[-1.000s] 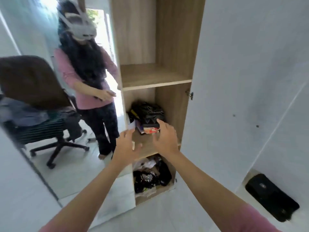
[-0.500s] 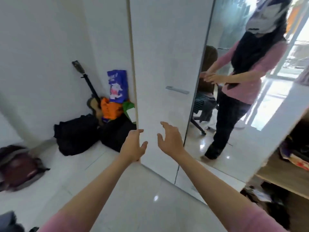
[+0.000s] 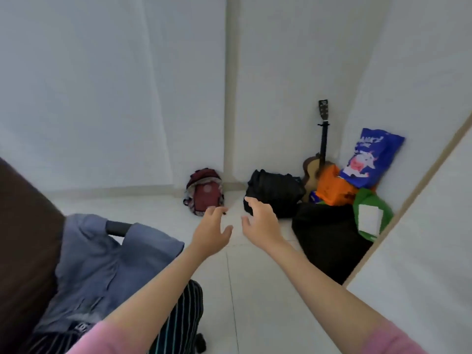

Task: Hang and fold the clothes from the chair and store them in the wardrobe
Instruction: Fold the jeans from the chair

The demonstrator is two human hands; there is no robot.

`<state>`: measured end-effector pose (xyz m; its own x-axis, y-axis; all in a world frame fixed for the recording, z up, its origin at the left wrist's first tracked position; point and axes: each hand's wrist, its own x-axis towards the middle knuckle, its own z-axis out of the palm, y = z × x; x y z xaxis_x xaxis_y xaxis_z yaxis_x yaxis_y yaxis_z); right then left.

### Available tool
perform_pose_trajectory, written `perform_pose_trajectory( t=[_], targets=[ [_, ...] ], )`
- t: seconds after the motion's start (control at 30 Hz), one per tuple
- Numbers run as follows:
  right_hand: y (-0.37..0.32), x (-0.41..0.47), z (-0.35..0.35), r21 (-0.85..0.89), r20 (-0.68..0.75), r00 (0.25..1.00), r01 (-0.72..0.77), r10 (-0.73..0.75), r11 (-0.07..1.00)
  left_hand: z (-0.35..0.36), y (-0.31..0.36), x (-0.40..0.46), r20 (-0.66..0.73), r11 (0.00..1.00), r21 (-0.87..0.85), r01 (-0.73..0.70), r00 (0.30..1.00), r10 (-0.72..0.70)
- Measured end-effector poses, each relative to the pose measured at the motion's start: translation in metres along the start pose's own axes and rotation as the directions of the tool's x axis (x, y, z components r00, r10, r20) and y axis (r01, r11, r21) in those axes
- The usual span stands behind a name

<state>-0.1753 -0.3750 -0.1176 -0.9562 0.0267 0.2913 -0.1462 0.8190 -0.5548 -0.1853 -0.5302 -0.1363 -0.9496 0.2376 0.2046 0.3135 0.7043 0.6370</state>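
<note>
A: Biggest thing in view?
B: White tiled floor (image 3: 255,290) and white walls. Then the dark brown upholstered office chair (image 3: 23,251), lower left, backrest toward the left edge.

A: Clothes?
B: On the chair. Blue-grey cloth garment (image 3: 102,261) heaped on the seat and draped over the black armrest (image 3: 117,227). Black garment with thin light stripes (image 3: 184,310) hangs off the seat's front edge, below the blue-grey one.

A: Wardrobe?
B: Only a white panel with a light wood edge (image 3: 419,251), along the right side. Interior not in view.

A: Corner clutter?
B: Large black soft bag (image 3: 329,238) on the floor against that panel. Second black bag (image 3: 275,192) behind it. Green bag with a white label (image 3: 370,215), orange bag (image 3: 332,187), blue printed plastic sack (image 3: 370,157) stacked beside. Small wooden guitar (image 3: 316,164) leans upright in the corner. Dark red backpack (image 3: 204,195) sits apart, at the wall base.

A: Hands?
B: Both extended over bare floor, pink sleeves at the elbows. Left hand (image 3: 212,231) fingers spread, empty. Right hand (image 3: 260,221) fingers loosely curled, apart, empty. Close together, not touching. Neither touches the clothes.
</note>
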Motion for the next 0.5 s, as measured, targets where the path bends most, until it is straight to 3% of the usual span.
perform_pose_trajectory(
  t=[0.1,0.23,0.5],
  targets=[
    [-0.023,0.031,0.045,0.050,0.113,0.984,0.131,-0.136,0.990,-0.023,-0.038,-0.006,-0.089,0.987,0.020,0.158,0.984,-0.156],
    [-0.061,0.054,0.107,0.141,0.272,0.916,0.267,-0.296,0.953,-0.052,-0.086,-0.034,-0.179,0.926,-0.004,0.378,0.910,-0.373],
    [-0.144,0.051,0.220,0.301,0.506,0.676,0.444,-0.536,0.844,-0.085,-0.173,-0.125,-0.311,0.713,-0.083,0.696,0.662,-0.682]
  ],
)
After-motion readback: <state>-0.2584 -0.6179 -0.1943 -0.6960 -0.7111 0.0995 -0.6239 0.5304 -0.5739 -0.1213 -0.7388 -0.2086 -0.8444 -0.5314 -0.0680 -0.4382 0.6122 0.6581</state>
